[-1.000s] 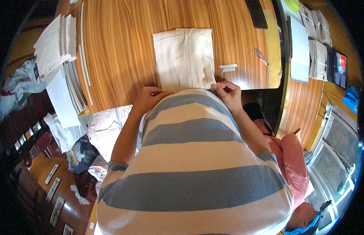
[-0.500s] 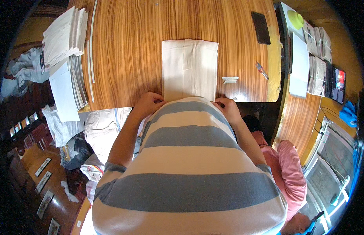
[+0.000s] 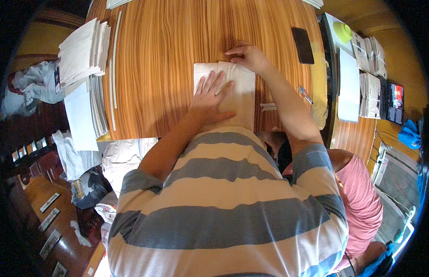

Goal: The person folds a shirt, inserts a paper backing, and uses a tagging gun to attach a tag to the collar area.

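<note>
A flat, cream, paper-like piece (image 3: pixel 240 104) with lengthwise creases lies on the wood-grain table (image 3: pixel 163 60), its near end reaching my striped shirt. My left hand (image 3: pixel 210 99) rests palm down on it, fingers spread. At its far edge is my right hand (image 3: pixel 249 57), fingers bent and pointing left, with gaps between them. Nothing shows in those fingers. Whether their tips touch the edge I cannot tell.
A black phone (image 3: pixel 302 45), a small red-handled tool (image 3: pixel 305 94) and a pale strip (image 3: pixel 268 107) lie to the right. Stacked cream pieces (image 3: pixel 83 48) stand at the left edge, beside long thin strips (image 3: pixel 115 74). A person in a pink top (image 3: pixel 360 203) is close on my right.
Both hands have left the near corners of the cream piece. My left hand now lies flat on it, and my right has moved forward to its far edge.
</note>
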The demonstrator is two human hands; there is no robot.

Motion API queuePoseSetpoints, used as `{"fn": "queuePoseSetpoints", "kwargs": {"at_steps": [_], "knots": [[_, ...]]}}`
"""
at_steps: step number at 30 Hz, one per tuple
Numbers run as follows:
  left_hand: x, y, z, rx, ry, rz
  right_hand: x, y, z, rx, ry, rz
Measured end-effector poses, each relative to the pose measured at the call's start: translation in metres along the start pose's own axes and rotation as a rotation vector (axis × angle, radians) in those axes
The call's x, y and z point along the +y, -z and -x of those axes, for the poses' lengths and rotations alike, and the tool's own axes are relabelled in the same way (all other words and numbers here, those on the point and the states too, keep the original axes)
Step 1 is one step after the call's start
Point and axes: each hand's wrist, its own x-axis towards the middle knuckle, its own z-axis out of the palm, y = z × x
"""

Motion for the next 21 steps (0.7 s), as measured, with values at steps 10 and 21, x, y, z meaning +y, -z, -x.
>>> {"fn": "queuePoseSetpoints", "kwargs": {"at_steps": [10,21], "knots": [[0.000,-0.001,0.004,-0.011,0.046,0.058,0.021,-0.011,-0.028,-0.316,0.244,-0.086],[0.000,-0.003,0.002,-0.100,0.089,0.042,0.034,0.001,-0.016,-0.086,0.053,0.143]]}}
